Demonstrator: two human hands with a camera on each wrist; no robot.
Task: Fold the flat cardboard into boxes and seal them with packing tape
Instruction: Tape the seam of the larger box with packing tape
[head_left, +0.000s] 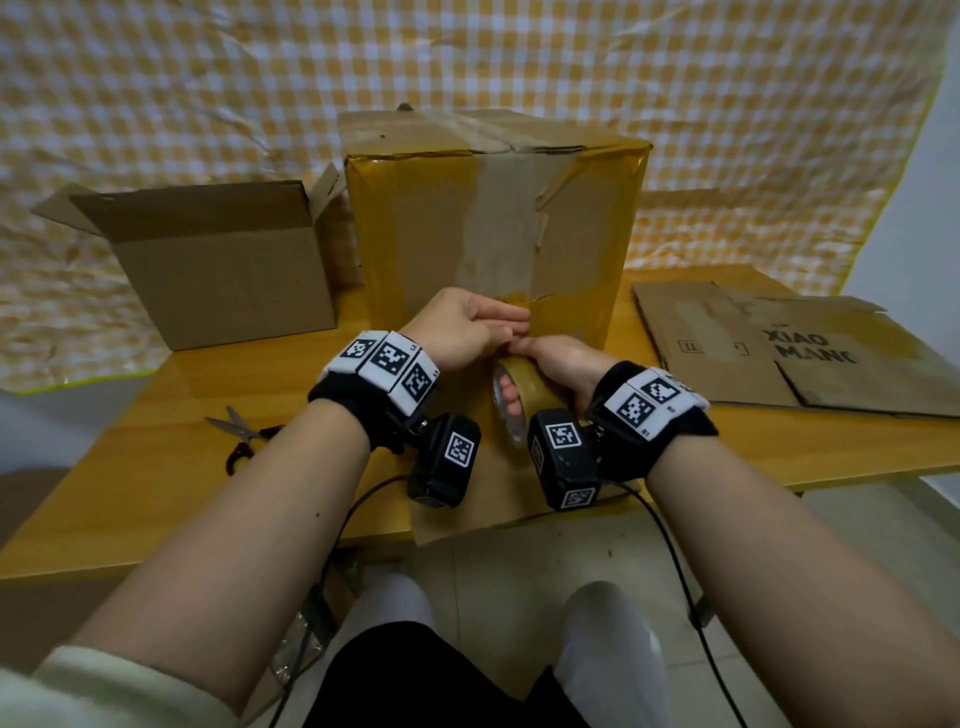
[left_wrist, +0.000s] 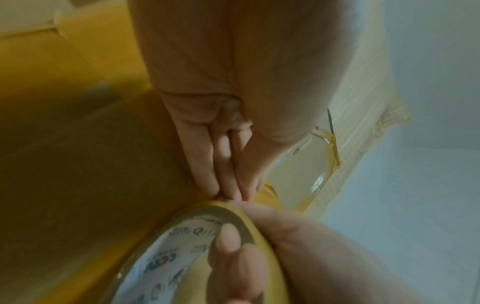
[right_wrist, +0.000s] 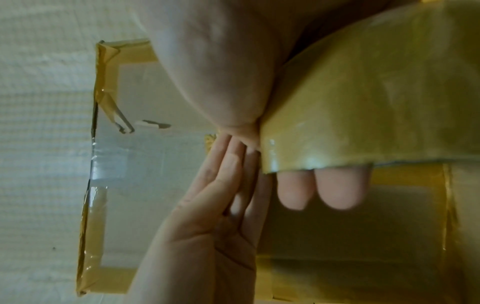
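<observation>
A tall cardboard box (head_left: 493, 223) wrapped in yellow-brown tape stands on the wooden table (head_left: 156, 467) in front of me. My left hand (head_left: 467, 325) lies flat with straight fingers (left_wrist: 226, 164) pressed against the box's lower front face. My right hand (head_left: 558, 364) grips a roll of brown packing tape (head_left: 524, 402), fingers (right_wrist: 319, 189) threaded through its core and thumb on the outside. The roll (left_wrist: 197, 253) sits against the box just below the left fingertips. The roll (right_wrist: 363, 107) fills the right wrist view's upper right.
An open empty cardboard box (head_left: 218, 265) stands at the left. Flattened cardboard sheets (head_left: 789, 353) lie on the table at the right. Scissors (head_left: 244, 436) rest near the left front edge. A yellow checked cloth (head_left: 208, 78) hangs behind.
</observation>
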